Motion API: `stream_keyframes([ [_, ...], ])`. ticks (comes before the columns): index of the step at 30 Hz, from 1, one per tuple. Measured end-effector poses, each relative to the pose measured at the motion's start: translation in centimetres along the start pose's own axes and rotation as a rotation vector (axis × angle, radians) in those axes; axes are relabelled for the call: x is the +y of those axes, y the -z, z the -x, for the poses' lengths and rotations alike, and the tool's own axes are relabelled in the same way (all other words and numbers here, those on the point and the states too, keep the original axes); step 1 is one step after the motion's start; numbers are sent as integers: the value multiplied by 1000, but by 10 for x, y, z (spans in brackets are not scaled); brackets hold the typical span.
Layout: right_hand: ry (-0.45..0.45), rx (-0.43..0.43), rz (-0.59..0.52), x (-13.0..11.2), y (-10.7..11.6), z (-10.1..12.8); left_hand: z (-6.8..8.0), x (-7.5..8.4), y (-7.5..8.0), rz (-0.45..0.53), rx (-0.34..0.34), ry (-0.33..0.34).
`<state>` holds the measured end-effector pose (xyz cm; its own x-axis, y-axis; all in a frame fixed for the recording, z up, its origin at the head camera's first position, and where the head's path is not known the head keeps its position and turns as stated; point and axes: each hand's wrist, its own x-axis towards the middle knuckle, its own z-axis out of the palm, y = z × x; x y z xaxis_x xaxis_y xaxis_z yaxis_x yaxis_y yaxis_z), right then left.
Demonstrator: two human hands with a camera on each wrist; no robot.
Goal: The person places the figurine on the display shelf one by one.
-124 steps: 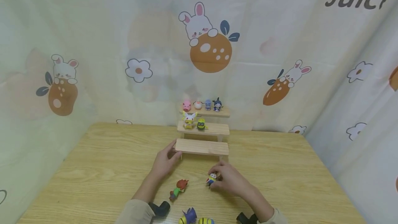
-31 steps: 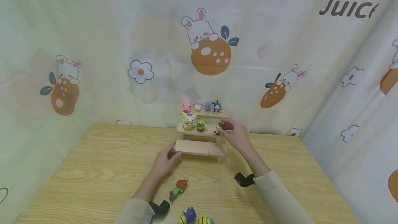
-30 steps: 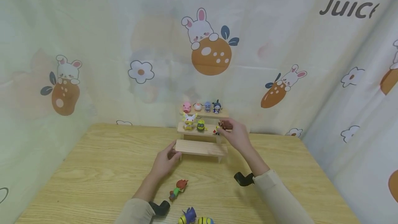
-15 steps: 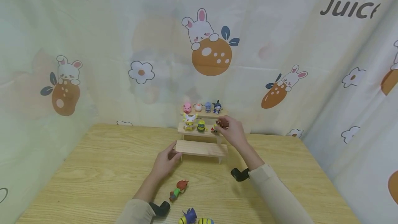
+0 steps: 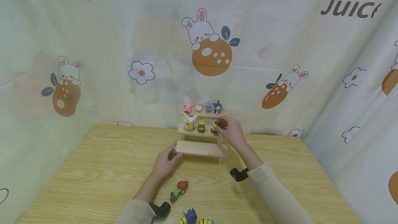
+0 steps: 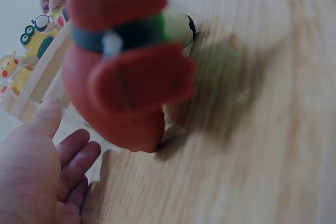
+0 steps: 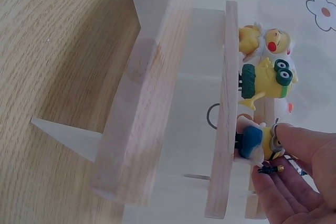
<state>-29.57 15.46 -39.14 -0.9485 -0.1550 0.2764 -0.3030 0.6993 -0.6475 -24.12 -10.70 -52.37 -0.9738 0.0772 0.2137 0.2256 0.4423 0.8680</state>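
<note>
A three-tier wooden shelf (image 5: 201, 149) stands at the table's far middle. My right hand (image 5: 230, 133) reaches to the right part of the middle tier (image 7: 227, 129) and pinches a small minion figure in blue trousers (image 7: 254, 143), whose feet touch the board. It stands next to a green-clad minion (image 7: 265, 80) and a yellow-and-white figure (image 7: 261, 39). My left hand (image 5: 168, 157) lies on the table with relaxed fingers (image 6: 73, 153), and its thumb touches the left end of the lowest tier. A red-haired figure (image 5: 179, 188) lies on the table near my left wrist.
The top tier holds several small figures, among them a pink pig (image 5: 187, 108) and a dark one (image 5: 217, 106). A purple-hatted figure (image 5: 188, 215) and another minion (image 5: 205, 221) lie at the near table edge. Printed curtain encloses the back and sides.
My right hand has carried the small minion from the table up to the middle tier and, over the last second, moved it left next to the green minion. The left hand stayed put.
</note>
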Motion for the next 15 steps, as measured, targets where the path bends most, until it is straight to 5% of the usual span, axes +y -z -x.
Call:
stream_keyframes([
  [15, 14, 4, -1, -6, -1, -1, 0, 0, -1, -3, 0, 7],
])
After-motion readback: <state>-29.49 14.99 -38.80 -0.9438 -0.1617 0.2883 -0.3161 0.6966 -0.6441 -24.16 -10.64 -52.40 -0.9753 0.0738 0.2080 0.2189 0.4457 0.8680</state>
